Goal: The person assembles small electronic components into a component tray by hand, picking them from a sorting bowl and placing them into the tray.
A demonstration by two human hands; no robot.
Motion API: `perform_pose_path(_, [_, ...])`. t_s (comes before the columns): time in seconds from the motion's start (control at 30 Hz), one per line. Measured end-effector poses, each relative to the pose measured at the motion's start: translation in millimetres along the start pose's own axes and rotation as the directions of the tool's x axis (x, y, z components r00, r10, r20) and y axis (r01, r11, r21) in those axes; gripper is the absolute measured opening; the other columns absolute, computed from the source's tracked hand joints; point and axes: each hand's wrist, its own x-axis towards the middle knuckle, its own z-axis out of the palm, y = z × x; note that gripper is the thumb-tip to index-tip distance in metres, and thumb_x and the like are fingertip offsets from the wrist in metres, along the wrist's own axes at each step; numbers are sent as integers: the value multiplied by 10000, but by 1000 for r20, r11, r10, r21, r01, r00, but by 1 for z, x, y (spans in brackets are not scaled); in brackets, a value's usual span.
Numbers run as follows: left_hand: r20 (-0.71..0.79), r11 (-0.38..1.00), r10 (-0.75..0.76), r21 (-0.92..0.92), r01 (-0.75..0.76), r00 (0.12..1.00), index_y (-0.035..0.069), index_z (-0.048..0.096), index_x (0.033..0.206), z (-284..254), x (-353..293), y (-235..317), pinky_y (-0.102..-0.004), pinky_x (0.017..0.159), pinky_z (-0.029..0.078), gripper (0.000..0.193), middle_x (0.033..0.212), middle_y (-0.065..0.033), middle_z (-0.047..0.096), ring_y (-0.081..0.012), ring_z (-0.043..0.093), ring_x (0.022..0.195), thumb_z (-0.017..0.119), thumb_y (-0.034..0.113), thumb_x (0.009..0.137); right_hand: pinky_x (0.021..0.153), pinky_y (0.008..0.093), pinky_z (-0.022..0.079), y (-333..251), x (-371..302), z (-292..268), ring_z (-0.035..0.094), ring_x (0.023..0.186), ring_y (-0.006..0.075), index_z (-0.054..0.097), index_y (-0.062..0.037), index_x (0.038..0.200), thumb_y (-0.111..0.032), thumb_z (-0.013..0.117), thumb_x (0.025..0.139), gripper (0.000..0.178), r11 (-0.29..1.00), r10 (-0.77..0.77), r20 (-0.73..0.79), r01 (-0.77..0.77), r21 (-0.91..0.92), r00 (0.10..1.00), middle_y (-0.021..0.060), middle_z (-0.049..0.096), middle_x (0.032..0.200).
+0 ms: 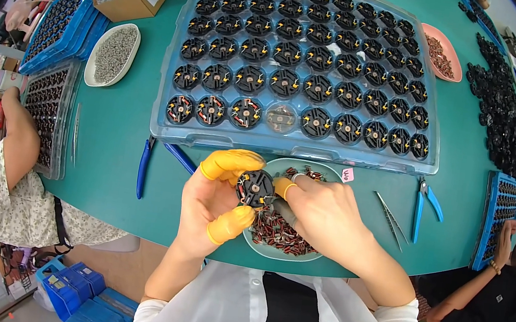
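Note:
My left hand (213, 204), with yellow finger cots, grips a round black plastic part (255, 189) by its rim. A small red component and thin wires show on the part's face. My right hand (322, 215), also with a yellow finger cot, is closed in a pinch at the part's right edge; whatever its fingertips hold is hidden. Below both hands lies a pale green bowl (340, 172) of small red-brown components with wire leads (281, 234). Ahead, a clear blue tray (222, 138) holds rows of similar black parts, and one pocket in its front row has no part.
Blue-handled pliers (144, 169) lie left, with other pliers (420, 205) and tweezers (389, 217) at right. A white dish (90, 64) of small metal pieces, a cardboard box (125, 3) and a pink dish (456, 66) stand farther back. People sit at both sides.

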Motion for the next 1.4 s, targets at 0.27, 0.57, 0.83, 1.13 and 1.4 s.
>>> perform_pose_path(0.27, [13,997,6,-71,-5,1000,-47,448,1080,-8,-6,4,-316,859,363,472,1090,-130,475,-190,468,997,635,54,659,436,363,415,-9,17,8,519,504,261,552,-31,769,-131,623,651,170,999,-37,30,37,2,999,72,496,657])
perform_pose_path(0.57, [-83,1000,9,-2,-9,996,-53,446,1076,-8,-5,4,-280,641,438,526,1033,-110,476,-166,525,779,648,143,631,517,268,441,1,12,-8,550,590,170,551,-24,807,23,587,662,156,776,102,5,-83,626,995,60,545,718])
perform_pose_path(0.83, [76,990,-52,-125,62,996,-73,427,1113,6,3,4,-306,779,391,522,1068,-131,489,-183,491,910,621,151,683,467,242,489,9,-9,-15,551,660,156,437,-22,809,40,476,723,113,2,282,60,-63,998,958,104,513,827])
perform_pose_path(1.13, [131,972,-44,-224,72,990,-22,406,1096,21,9,-2,-281,847,367,458,1058,-84,459,-157,462,973,605,44,689,534,243,510,13,-18,-21,570,639,146,535,5,853,26,531,764,91,189,309,-139,82,978,941,85,562,820])
perform_pose_path(1.4, [179,991,-9,-130,33,984,-8,419,1055,22,16,3,-287,837,374,422,1031,-84,454,-157,468,958,609,45,682,597,264,510,13,-16,-27,568,675,148,539,14,826,12,548,753,74,5,270,-32,32,999,962,93,562,846])
